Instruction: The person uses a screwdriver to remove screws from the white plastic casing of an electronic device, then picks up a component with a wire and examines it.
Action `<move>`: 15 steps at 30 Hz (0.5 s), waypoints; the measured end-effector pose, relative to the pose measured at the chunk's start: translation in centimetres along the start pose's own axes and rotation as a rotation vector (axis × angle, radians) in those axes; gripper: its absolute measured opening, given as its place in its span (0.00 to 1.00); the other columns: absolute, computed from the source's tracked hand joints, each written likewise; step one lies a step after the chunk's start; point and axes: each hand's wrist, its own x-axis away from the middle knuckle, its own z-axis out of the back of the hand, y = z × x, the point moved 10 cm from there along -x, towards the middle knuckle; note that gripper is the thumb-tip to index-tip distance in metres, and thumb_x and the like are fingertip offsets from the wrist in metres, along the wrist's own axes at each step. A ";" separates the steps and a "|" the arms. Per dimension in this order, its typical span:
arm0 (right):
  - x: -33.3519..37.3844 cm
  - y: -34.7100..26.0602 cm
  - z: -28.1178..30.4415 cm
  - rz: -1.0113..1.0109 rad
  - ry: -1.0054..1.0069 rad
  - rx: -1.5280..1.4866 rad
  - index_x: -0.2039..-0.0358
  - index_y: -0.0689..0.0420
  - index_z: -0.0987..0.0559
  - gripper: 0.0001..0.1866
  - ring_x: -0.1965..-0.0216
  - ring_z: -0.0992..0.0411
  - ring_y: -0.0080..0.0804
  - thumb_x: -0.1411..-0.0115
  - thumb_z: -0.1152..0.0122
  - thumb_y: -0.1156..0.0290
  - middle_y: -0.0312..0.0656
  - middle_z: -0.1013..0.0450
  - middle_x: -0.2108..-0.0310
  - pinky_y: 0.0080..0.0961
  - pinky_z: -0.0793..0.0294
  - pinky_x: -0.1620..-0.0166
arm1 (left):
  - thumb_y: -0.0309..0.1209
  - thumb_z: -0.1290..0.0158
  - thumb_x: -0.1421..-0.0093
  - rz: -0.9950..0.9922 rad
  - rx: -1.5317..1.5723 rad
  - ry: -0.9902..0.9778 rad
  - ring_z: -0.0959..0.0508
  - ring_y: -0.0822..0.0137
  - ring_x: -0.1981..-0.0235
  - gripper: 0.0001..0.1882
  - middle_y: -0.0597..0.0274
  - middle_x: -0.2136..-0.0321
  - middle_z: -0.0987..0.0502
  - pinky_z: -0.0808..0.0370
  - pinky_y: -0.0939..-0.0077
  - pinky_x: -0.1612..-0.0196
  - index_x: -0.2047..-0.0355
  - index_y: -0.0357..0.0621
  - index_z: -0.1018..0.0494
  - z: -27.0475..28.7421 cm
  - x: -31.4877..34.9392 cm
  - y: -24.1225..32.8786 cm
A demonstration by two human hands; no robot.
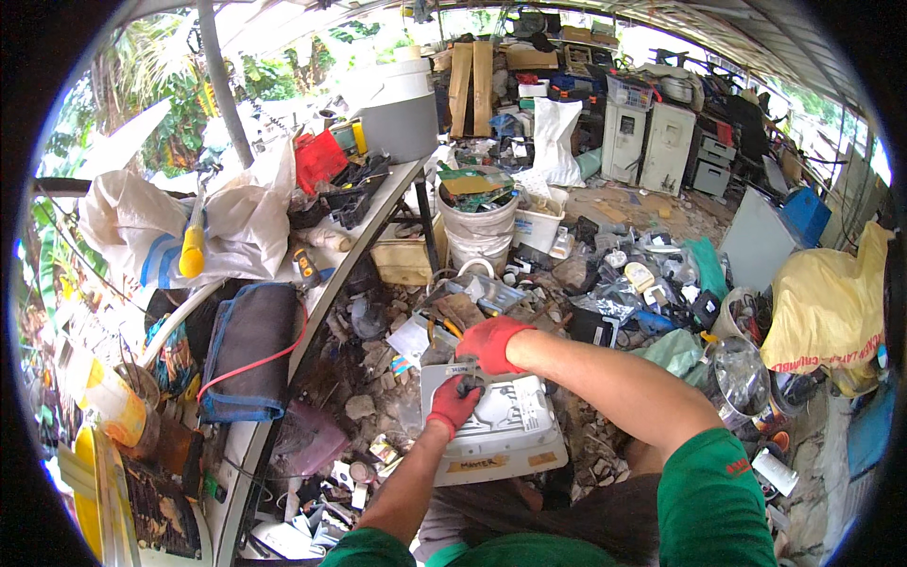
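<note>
A flat whitish-grey appliance casing lies across my lap, with a metal plate, a printed label and strips of brown tape on it. My left hand, in a red glove with dark fingertips, presses on the plate with its fingers closed; what they pinch is too small to make out. Just above it, my right hand, gloved in red too, is closed around a hand tool with yellow-and-black handles, likely pliers. Its working end is mostly hidden near the casing's far edge.
A long bench at left carries a rolled dark mat, a multimeter and a grey bucket. Beyond my hands stands a white pail of scrap. Loose parts cover the ground; a yellow sack sits right.
</note>
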 end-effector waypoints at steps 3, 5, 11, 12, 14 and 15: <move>-0.1 0.0 -0.5 0.132 0.050 0.101 0.50 0.49 0.23 0.21 0.46 0.30 0.46 0.46 0.44 0.67 0.46 0.29 0.46 0.39 0.29 0.46 | 0.38 0.42 0.46 -0.060 0.031 -0.019 0.23 0.48 0.55 0.21 0.47 0.57 0.22 0.26 0.61 0.50 0.53 0.43 0.25 -0.5 -0.3 -0.9; -0.3 1.0 -1.2 0.073 0.017 -0.017 0.48 0.50 0.24 0.22 0.45 0.31 0.47 0.46 0.45 0.67 0.47 0.30 0.44 0.38 0.30 0.44 | 0.37 0.43 0.44 -0.101 0.105 -0.026 0.23 0.47 0.54 0.19 0.46 0.57 0.22 0.27 0.61 0.50 0.54 0.43 0.25 -0.8 -0.3 -0.6; 1.4 2.2 0.3 -0.210 0.090 -0.297 0.47 0.55 0.26 0.25 0.47 0.29 0.51 0.44 0.44 0.58 0.52 0.28 0.49 0.41 0.31 0.44 | 0.38 0.40 0.46 0.046 0.072 0.015 0.19 0.51 0.62 0.16 0.49 0.66 0.19 0.24 0.63 0.58 0.60 0.43 0.22 -0.1 0.4 -0.6; 1.6 1.9 0.5 -0.226 0.030 -0.224 0.47 0.55 0.26 0.25 0.48 0.29 0.51 0.44 0.44 0.57 0.52 0.27 0.50 0.41 0.31 0.44 | 0.38 0.40 0.46 0.040 0.095 0.013 0.19 0.52 0.63 0.16 0.50 0.66 0.19 0.24 0.63 0.58 0.61 0.43 0.21 0.2 0.3 -0.5; 0.8 0.5 -0.1 -0.158 -0.055 -0.030 0.50 0.55 0.24 0.23 0.49 0.28 0.49 0.47 0.43 0.62 0.51 0.25 0.53 0.40 0.30 0.46 | 0.38 0.38 0.48 0.072 0.128 0.029 0.19 0.55 0.65 0.15 0.50 0.68 0.19 0.24 0.65 0.60 0.63 0.43 0.21 0.3 0.3 -1.6; 0.6 0.3 -0.5 -0.144 -0.090 -0.001 0.51 0.55 0.24 0.23 0.49 0.28 0.48 0.48 0.43 0.63 0.51 0.25 0.53 0.40 0.29 0.46 | 0.38 0.37 0.48 0.087 0.108 0.040 0.19 0.55 0.65 0.15 0.51 0.69 0.19 0.24 0.65 0.60 0.64 0.43 0.21 0.4 0.2 -1.5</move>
